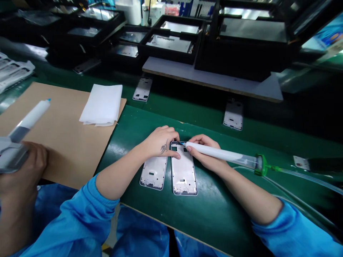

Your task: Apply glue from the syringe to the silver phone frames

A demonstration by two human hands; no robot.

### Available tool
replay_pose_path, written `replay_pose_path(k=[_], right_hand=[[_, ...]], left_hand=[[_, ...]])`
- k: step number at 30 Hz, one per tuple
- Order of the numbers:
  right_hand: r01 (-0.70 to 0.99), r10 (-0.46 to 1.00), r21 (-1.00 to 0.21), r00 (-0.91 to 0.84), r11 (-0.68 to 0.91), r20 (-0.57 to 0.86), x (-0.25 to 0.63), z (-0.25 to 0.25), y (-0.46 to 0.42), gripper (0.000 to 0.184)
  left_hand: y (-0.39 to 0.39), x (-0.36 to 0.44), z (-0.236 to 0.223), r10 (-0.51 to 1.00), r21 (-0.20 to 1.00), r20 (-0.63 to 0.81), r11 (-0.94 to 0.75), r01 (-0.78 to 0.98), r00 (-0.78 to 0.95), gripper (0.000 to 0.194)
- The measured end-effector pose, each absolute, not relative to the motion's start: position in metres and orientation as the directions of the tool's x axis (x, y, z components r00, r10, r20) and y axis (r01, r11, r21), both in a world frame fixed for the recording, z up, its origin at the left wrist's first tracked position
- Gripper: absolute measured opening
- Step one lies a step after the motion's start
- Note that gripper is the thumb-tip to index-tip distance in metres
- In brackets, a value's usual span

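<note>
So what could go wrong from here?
The right hand holds a dispensing syringe with its tip at the top end of one phone frame; a slip might smear the frame or the nearby left hand. That left hand also hides the top of the neighbouring phone frame and could nudge it. The clear hose behind the syringe might snag and tug the tip.

On the workbench, a second phone frame lies just beside the central phone frame, at its nine o'clock; the dispensing syringe stretches from its far end toward three. At ten, a folded wipe lies on a cardboard sheet. Farther back, a third phone frame lies at eleven, a fourth phone frame at one.
</note>
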State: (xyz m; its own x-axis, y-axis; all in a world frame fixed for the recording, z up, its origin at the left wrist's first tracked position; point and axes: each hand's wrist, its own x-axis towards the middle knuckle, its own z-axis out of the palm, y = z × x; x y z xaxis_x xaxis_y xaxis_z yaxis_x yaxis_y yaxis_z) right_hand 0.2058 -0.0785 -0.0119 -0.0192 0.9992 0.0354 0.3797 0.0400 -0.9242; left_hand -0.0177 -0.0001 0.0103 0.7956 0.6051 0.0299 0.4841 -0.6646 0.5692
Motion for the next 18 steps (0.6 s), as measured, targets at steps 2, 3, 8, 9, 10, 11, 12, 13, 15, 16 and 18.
replay_pose_path(k=[2, 3, 8, 9, 10, 11, 12, 13, 15, 16, 18], right_hand=[[0.384, 1.000, -0.923, -0.019, 0.022, 0.016, 0.2046, -0.0094, -0.0784, 0.026], [0.385, 1.000, -0.923, -0.014, 0.015, 0.010, 0.2038, -0.0080, -0.0784, 0.027], [0.384, 1.000, -0.923, -0.006, -0.005, -0.008, 0.2014, -0.0047, -0.0788, 0.028], [0.382, 1.000, -0.924, -0.011, -0.008, -0.013, 0.2015, -0.0050, -0.0788, 0.028], [0.379, 1.000, -0.926, -0.013, -0.009, -0.015, 0.2018, -0.0055, -0.0788, 0.028], [0.377, 1.000, -0.926, -0.016, -0.010, -0.017, 0.2021, -0.0059, -0.0787, 0.028], [0.377, 1.000, -0.926, -0.018, -0.010, -0.018, 0.2024, -0.0063, -0.0786, 0.029], [0.377, 1.000, -0.926, -0.020, -0.009, -0.018, 0.2027, -0.0066, -0.0784, 0.029], [0.377, 1.000, -0.926, -0.025, -0.006, -0.017, 0.2032, -0.0070, -0.0781, 0.028], [0.376, 0.999, -0.927, -0.028, -0.004, -0.016, 0.2034, -0.0073, -0.0780, 0.028], [0.373, 0.999, -0.928, -0.031, 0.001, -0.011, 0.2039, -0.0081, -0.0776, 0.028]], left_hand=[[-0.0002, -0.0179, 0.0099, 0.603, 0.572, 0.034, -0.666, 0.479, 0.797, 0.057], [-0.0001, -0.0181, 0.0096, 0.602, 0.572, 0.036, -0.667, 0.477, 0.798, 0.056], [0.0003, -0.0186, 0.0088, 0.603, 0.563, 0.036, -0.671, 0.482, 0.797, 0.054], [0.0003, -0.0186, 0.0087, 0.603, 0.564, 0.035, -0.670, 0.482, 0.797, 0.055], [0.0004, -0.0187, 0.0087, 0.603, 0.567, 0.035, -0.669, 0.481, 0.797, 0.056], [0.0004, -0.0188, 0.0087, 0.602, 0.569, 0.034, -0.667, 0.480, 0.797, 0.057], [0.0005, -0.0188, 0.0086, 0.603, 0.572, 0.033, -0.665, 0.480, 0.797, 0.059], [0.0006, -0.0188, 0.0086, 0.605, 0.573, 0.033, -0.664, 0.481, 0.796, 0.060], [0.0007, -0.0189, 0.0085, 0.607, 0.575, 0.033, -0.661, 0.482, 0.794, 0.062], [0.0007, -0.0190, 0.0085, 0.609, 0.575, 0.035, -0.661, 0.482, 0.793, 0.063], [0.0005, -0.0192, 0.0085, 0.611, 0.575, 0.039, -0.661, 0.483, 0.790, 0.064]])
